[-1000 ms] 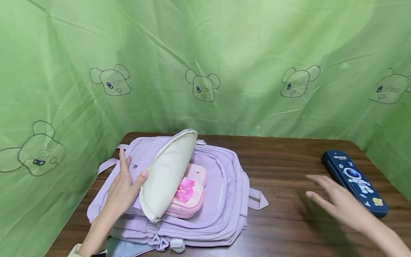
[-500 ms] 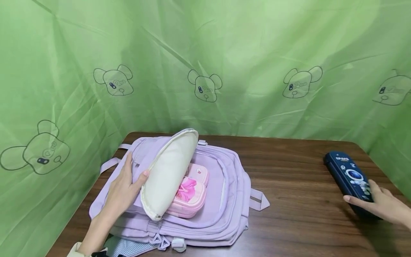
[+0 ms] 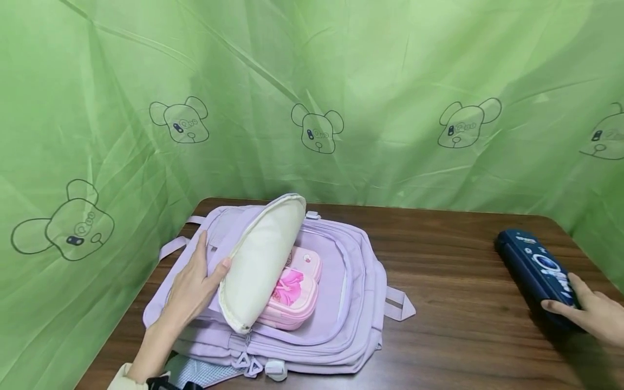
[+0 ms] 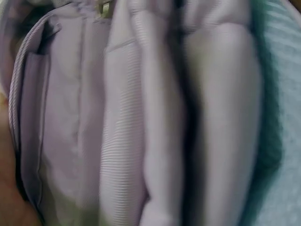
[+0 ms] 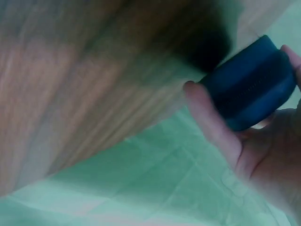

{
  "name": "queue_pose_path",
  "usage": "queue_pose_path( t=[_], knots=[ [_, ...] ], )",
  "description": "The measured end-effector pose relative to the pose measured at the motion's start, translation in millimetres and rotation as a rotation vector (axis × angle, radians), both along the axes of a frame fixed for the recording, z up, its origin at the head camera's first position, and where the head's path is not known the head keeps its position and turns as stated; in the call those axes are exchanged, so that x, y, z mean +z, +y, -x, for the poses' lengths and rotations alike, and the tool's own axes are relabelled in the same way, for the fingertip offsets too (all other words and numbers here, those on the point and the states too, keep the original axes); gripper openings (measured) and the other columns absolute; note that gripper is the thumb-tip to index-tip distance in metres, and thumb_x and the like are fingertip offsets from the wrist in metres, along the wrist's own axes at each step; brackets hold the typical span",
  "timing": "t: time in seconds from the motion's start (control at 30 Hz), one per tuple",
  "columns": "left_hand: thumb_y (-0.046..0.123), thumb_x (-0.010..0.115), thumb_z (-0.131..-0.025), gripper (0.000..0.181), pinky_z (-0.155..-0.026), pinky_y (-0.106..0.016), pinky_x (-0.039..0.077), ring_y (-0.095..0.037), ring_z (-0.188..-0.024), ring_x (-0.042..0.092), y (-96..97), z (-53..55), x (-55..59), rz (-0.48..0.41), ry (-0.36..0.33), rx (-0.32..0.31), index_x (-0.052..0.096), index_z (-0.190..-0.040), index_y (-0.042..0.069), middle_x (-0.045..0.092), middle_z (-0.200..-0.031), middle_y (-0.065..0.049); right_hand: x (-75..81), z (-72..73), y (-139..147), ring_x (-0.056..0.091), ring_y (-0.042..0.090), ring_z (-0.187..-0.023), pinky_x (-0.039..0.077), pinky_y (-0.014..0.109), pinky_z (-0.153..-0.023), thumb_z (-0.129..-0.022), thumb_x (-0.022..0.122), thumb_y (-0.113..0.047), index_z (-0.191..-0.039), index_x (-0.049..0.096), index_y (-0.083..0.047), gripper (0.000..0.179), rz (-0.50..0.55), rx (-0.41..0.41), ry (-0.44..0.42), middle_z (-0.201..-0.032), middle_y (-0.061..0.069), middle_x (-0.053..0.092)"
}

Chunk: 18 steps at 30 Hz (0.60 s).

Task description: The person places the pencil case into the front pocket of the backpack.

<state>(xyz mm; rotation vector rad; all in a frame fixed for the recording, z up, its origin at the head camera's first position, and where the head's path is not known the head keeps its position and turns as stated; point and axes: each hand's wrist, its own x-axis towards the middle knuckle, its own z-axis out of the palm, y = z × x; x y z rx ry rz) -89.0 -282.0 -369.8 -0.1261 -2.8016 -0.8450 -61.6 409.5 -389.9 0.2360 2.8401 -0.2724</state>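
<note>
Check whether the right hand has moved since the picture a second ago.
Yes: the right hand has moved rightward in the head view, away from the lilac backpack, and now grips the blue case.

The backpack [image 3: 336,303] is lilac, the long case [image 3: 531,262] navy.

The 2 hands are well apart. The left hand [image 3: 191,288], its forearm [image 3: 160,338] slanting up from below, has straight fingers [image 3: 200,253] and a thumb [image 3: 219,272] spread to the side. The right hand [image 3: 598,315] (at the head view's edge) is curled in a grip, thumb opposite the fingers.
</note>
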Motion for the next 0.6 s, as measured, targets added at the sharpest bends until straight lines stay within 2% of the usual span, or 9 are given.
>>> queue_pose_path(
  t=[0.1,0.2,0.4,0.5,0.6],
  knots=[
    [0.045,0.041,-0.096,0.074,-0.094,-0.067,0.026,-0.053,-0.124,0.03,-2.0,1.8,1.7,0.036,-0.011,-0.024,0.009,-0.149,0.002,0.022,-0.146,-0.029,7.2,0.2,-3,0.045,0.063,-0.088,0.043,0.057,-0.064,-0.089,0.051,-0.055,-0.129,-0.003,0.027,0.107,-0.015,0.055,0.073,-0.1,0.056,0.036],
    [0.044,0.041,-0.096,0.071,-0.094,-0.068,0.024,-0.052,-0.126,0.026,-3.6,2.3,1.4,0.038,-0.005,-0.035,0.018,-0.147,0.0,0.019,-0.147,-0.03,14.6,1.4,-14,0.048,0.061,-0.085,0.044,0.056,-0.063,-0.088,0.054,-0.053,-0.133,-0.002,0.022,0.104,-0.013,0.104,0.109,-0.101,0.054,0.038],
    [0.042,0.043,-0.097,0.072,-0.1,-0.063,0.021,-0.049,-0.131,0.022,-5.1,0.6,-1.7,0.016,0.023,-0.036,0.02,-0.145,-0.006,0.02,-0.147,-0.028,33.2,-4.0,-55,0.039,0.065,-0.097,0.04,0.064,-0.067,-0.087,0.06,-0.047,-0.146,-0.002,0.004,0.1,0.056,0.225,0.179,-0.117,0.052,0.032],
    [0.042,0.043,-0.097,0.071,-0.1,-0.062,0.021,-0.049,-0.131,0.022,-2.6,0.4,-2.4,0.011,0.03,-0.039,0.02,-0.144,-0.006,0.021,-0.147,-0.027,43.6,-11.8,-81,0.05,0.054,-0.094,0.047,0.049,-0.062,-0.084,0.068,-0.039,-0.15,0.007,-0.008,0.095,0.138,0.311,0.237,-0.122,0.042,0.038],
    [0.041,0.044,-0.097,0.071,-0.099,-0.063,0.022,-0.048,-0.13,0.023,2.8,0.3,-3.5,0.008,0.04,-0.048,0.021,-0.144,-0.006,0.022,-0.147,-0.027,52.3,-18.1,-105,0.055,0.026,-0.09,0.045,0.03,-0.056,-0.082,0.072,-0.029,-0.15,0.018,-0.016,0.088,0.234,0.399,0.292,-0.12,0.027,0.046]
  ],
)
